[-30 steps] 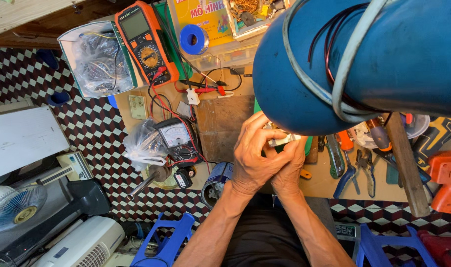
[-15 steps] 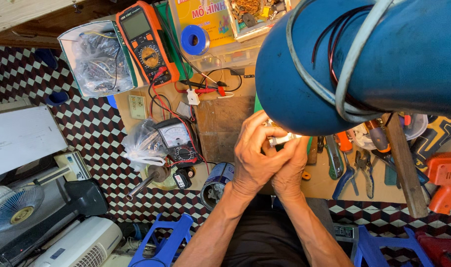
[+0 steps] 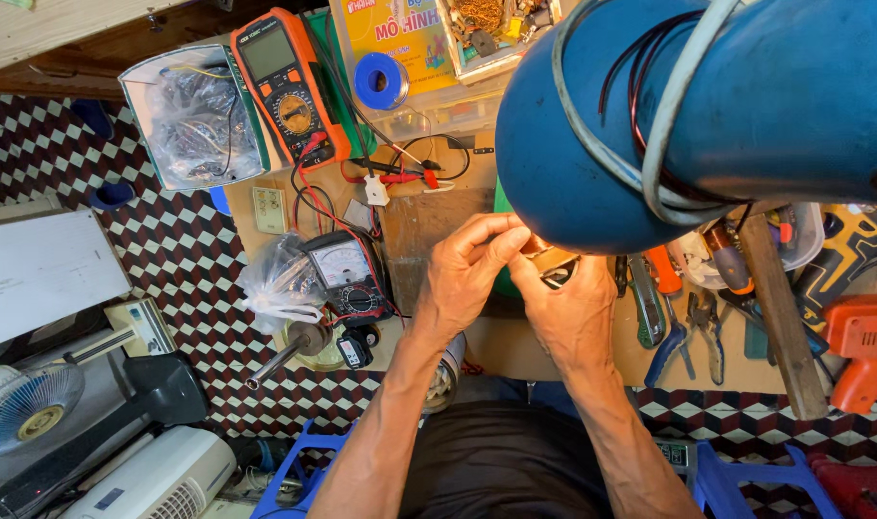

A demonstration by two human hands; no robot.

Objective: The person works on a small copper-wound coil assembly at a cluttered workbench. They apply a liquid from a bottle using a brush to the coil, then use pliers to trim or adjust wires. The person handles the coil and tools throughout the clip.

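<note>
an orange digital multimeter (image 3: pixel 287 88) lies beside a clear bag of wires (image 3: pixel 190 120), with a blue tape roll (image 3: pixel 381 81) nearby. a black analog meter (image 3: pixel 347 279) sits below. pliers (image 3: pixel 708 327) and an orange power tool (image 3: pixel 866 346) lie right; a fan (image 3: pixel 25 418) stands on the checkered floor (image 3: pixel 184 259).

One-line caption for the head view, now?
Both hands, left hand and right hand, pinch a small brown part beside a blue casing.

A checkered red, black and white tiled floor (image 3: pixel 184 259) surrounds the cluttered wooden counter (image 3: pixel 429 216), with blue plastic stools (image 3: pixel 737 481) at its near edge, in daylight.
</note>
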